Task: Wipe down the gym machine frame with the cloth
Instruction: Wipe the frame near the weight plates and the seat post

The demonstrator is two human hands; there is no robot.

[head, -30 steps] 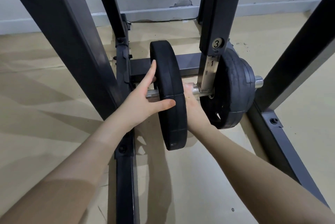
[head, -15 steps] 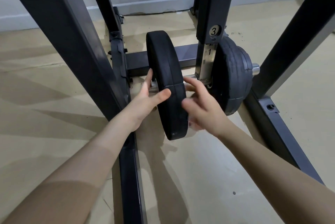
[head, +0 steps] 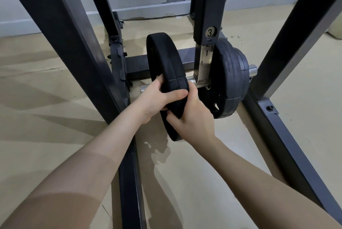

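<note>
The gym machine frame point(head: 61, 43) stands around me on the floor point(head: 46, 117), no cloth in sight, and with my left hand point(head: 157, 97) and right hand point(head: 192, 117) both clamped on the near weight plate point(head: 164, 65), I worry it could slide off the chrome peg point(head: 146, 88) and drop.

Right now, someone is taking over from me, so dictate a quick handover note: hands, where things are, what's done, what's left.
Left hand and right hand both grip the near black weight plate, which sits on the steel peg. More plates hang on the peg's far side, past the numbered post. No cloth is in view. No wiping of the frame shows, so assume the whole wipe-down is left.
</note>
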